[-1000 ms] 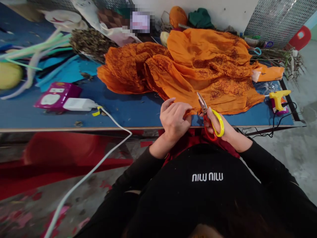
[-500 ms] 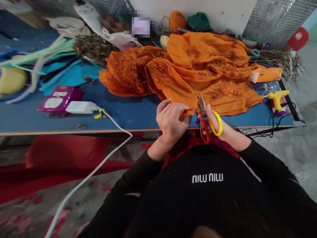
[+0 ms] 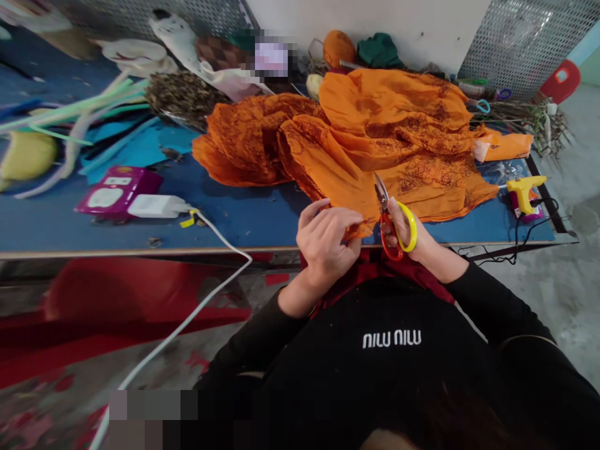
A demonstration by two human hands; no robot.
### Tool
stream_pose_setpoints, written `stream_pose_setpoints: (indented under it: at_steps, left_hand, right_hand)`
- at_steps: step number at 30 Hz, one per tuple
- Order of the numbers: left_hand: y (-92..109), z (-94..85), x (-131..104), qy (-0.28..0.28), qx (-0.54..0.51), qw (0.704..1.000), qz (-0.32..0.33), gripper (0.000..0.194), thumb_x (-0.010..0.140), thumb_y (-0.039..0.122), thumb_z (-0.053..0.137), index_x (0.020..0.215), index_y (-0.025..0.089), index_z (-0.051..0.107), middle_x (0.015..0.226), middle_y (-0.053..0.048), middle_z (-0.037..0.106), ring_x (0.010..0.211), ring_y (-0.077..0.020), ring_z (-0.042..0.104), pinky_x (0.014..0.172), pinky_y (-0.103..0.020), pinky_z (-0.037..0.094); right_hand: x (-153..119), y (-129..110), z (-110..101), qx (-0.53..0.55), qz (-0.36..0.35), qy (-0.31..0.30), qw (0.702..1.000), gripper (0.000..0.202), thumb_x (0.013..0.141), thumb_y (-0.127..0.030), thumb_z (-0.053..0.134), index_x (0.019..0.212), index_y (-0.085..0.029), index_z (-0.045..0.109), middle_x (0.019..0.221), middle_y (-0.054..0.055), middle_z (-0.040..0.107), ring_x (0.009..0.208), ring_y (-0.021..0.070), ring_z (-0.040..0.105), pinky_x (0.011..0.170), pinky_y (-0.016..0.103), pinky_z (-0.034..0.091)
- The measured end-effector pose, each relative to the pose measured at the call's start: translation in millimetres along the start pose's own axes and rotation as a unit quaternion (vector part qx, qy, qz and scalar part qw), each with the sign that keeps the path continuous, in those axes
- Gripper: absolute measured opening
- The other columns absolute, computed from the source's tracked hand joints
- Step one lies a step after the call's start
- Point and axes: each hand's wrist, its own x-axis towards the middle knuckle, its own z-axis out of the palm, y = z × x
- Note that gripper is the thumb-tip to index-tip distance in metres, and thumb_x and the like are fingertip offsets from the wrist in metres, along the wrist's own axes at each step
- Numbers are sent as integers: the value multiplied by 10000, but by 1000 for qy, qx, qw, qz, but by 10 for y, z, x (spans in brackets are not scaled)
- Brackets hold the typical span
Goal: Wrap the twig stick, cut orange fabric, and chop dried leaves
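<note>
1. At 9 to 10 o'clock from the left hand [image 3: 324, 242], a yellow rounded object [image 3: 30, 155], pale green strips [image 3: 100, 94] and a bright blue sheet [image 3: 164, 139] lay on the blue table [image 3: 227, 219].
2. Just above 9 o'clock, a purple box [image 3: 145, 182] carried a white adapter [image 3: 157, 205] at its side; a white cord [image 3: 187, 317] ran from the adapter toward 7 o'clock.
3. Between 10 and 11 o'clock, a dried plant bundle [image 3: 185, 100] rested behind the box.
4. At the table's front edge, the left hand was clamped, fingers curled, on the near edge of the orange cloth [image 3: 344, 147].
5. From 10 to 2 o'clock of that hand, the orange cloth lay rumpled across the table.
6. At 3 o'clock, the right hand [image 3: 424, 246] was closed around the red and yellow handles of the scissors [image 3: 383, 201]. The blades pointed toward 11 o'clock, at the cloth; their opening could not be determined.
7. Between 2 and 3 o'clock, an orange packet [image 3: 507, 147] lay beyond a yellow glue gun [image 3: 527, 187].
</note>
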Motion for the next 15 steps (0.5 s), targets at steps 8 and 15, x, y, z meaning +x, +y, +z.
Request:
stream_pose_setpoints:
  at_steps: [8, 15]
  left_hand:
    - [7, -87, 24, 18, -1, 1000, -1, 204, 824, 75, 656, 916, 255, 632, 789, 41, 798, 681, -173, 751, 914, -383, 568]
    - [13, -137, 30, 28, -11, 1000, -9, 209, 819, 84, 644, 944, 252, 656, 814, 26, 802, 696, -179, 752, 919, -402, 565]
  right_hand:
    - [-290, -30, -129, 12, 35, -57, 998, 708, 917, -900, 462, 1071, -219, 577, 617, -69, 585, 460, 86, 532, 509, 221, 459]
    - [-241, -24, -74, 1, 60, -51, 997, 613, 1022, -801, 368, 1077, -218, 553, 611, -65, 574, 455, 93, 532, 521, 229, 477]
